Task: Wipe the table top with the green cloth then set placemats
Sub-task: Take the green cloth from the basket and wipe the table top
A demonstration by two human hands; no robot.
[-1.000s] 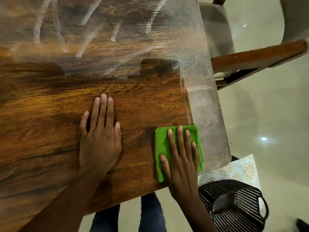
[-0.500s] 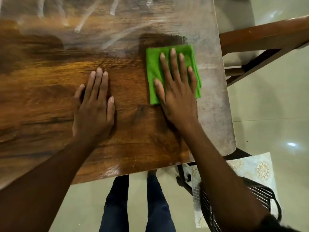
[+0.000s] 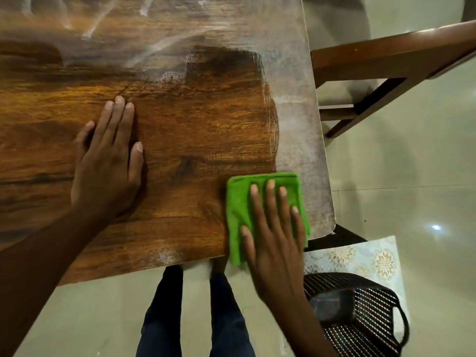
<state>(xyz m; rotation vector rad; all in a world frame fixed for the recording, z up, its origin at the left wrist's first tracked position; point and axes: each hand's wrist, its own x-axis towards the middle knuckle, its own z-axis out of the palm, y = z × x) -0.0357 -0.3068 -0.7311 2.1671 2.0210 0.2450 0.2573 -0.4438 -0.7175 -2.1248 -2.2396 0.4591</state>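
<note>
While the right hand (image 3: 275,228) presses flat, fingers spread, on the folded green cloth (image 3: 238,202) at the near edge of the table (image 3: 180,130), the cloth overhangs and may slip off; left hand (image 3: 108,163) lies open, bracing; half a second earlier the cloth lay farther up, beside the dusty strip (image 3: 296,124)

Wooden chair (image 3: 391,63) stands on the tiled floor (image 3: 412,176), its cushioned seat (image 3: 334,94) pale beneath the brown frame. Nearer the camera than the chair, a black perforated basket (image 3: 365,320) sits on the floor. The person's dark-trousered legs (image 3: 190,313) stand left of the basket, well apart from the chair.
</note>
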